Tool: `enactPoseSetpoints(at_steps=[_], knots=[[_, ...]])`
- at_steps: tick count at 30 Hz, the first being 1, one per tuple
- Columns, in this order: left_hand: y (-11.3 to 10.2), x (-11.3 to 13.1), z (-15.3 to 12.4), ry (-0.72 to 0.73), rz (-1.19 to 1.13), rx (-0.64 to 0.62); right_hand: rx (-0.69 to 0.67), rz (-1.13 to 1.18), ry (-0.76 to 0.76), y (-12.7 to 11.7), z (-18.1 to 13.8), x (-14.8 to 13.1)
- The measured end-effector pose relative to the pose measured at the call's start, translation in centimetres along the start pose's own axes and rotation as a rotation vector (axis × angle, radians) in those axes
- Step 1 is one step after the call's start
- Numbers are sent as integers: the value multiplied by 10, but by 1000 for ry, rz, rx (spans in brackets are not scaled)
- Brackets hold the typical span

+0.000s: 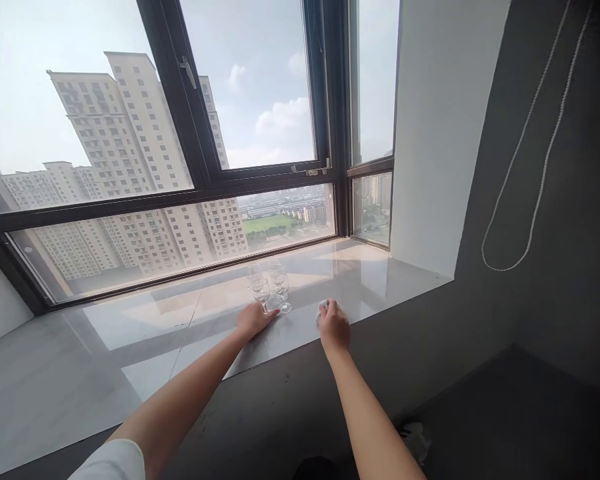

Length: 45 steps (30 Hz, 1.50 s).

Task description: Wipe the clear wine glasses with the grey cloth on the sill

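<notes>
Clear stemmed glasses stand close together on the windowsill point(215, 327); the front right glass point(281, 285) is upright on its foot. My left hand point(255, 321) is at the bottom of the front left glass point(261, 291), its thumb stretched along the foot and the other fingers mostly hidden. Fainter glass outlines show just behind these two. To the right, near the sill's front edge, my right hand point(335, 327) is closed on a small crumpled white cloth point(322, 311), which may be a tissue. It is apart from the glasses.
Dark-framed window panes rise behind the sill, with a handle point(187, 72) on one frame. A white wall point(430, 133) bounds the sill at the right. A beaded blind cord point(540, 193) hangs farther right. A shoe point(416, 440) shows on the dark floor below.
</notes>
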<state>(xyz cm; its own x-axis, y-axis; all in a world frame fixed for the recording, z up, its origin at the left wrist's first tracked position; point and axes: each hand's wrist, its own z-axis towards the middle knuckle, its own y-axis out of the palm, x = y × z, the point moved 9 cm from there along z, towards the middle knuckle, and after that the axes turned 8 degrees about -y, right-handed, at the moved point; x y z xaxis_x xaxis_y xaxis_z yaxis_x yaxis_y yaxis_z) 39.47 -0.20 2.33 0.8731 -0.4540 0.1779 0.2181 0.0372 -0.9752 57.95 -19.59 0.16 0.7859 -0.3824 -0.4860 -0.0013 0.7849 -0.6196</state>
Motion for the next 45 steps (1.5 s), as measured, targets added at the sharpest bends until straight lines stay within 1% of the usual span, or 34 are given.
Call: enactPoseSetpoints(at_steps=[4,8,12,14,17,20,22,24,28,30,34,41,43,45], knots=[[-13,-4,-10,23,4,75,-9,16,12,1,0,2],[-20,-11,-18,113,48,161,-16,19,36,1,0,3],[-22,-24,-19,79,-2,228,-34,19,58,0,-1,2],[-21,-25,-19,77,-14,245,-42,23,73,-1,0,1],[-22,-25,-17,72,-25,267,-56,42,164,-3,4,3],[-22,-26,-16,54,-45,281,-113,15,291,-1,9,4],[-22,-26,-15,54,-53,290,-140,-16,325,1,13,0],[-21,-27,-14,54,-61,290,-136,-59,306,2,16,-7],[-17,-28,-13,59,-77,259,-97,-181,175,3,15,-22],[-15,-28,-13,77,-90,243,-102,-202,148,5,13,-23],[-13,-25,-12,140,-135,253,-147,-203,150,9,12,-20],[-15,-23,-13,200,-193,313,-153,-202,163,10,11,-19],[-15,-21,-13,230,-226,305,-149,-203,162,10,11,-19],[-13,-19,-14,272,-261,268,-140,-208,156,9,11,-19]])
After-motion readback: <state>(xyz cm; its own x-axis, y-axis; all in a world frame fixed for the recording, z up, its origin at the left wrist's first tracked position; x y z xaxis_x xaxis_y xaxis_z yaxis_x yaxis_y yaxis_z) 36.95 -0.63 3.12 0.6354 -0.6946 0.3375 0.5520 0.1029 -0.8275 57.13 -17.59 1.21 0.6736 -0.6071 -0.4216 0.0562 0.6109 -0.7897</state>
